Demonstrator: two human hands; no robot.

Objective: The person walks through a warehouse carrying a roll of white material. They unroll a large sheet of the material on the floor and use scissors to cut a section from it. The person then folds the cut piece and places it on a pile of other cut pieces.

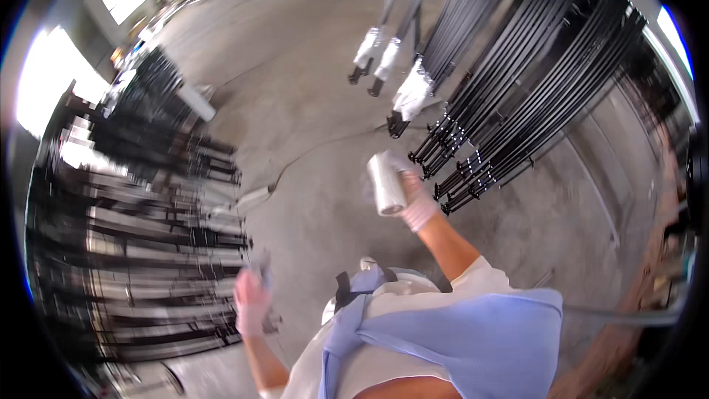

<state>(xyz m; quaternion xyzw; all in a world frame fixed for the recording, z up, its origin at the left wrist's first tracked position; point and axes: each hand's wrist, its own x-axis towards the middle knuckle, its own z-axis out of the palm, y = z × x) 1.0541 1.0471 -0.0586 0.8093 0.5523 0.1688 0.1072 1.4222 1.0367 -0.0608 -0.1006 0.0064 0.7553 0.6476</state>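
Note:
My right hand, in a pale glove, is closed round a roll of clear stretch film in front of me, over the concrete floor. My left hand, also gloved, is lower and to the left, beside the ends of the black metal bars. Motion smears its fingers, and a greyish blur at their tips cannot be made out. Ahead of the roll, a bundle of black bars has its near end wrapped in shiny film.
More long black bars lie in rows at the right, their ends toward me. Two single bars with wrapped ends stand ahead. A cable crosses the concrete floor. A grey metal rail runs at the far right.

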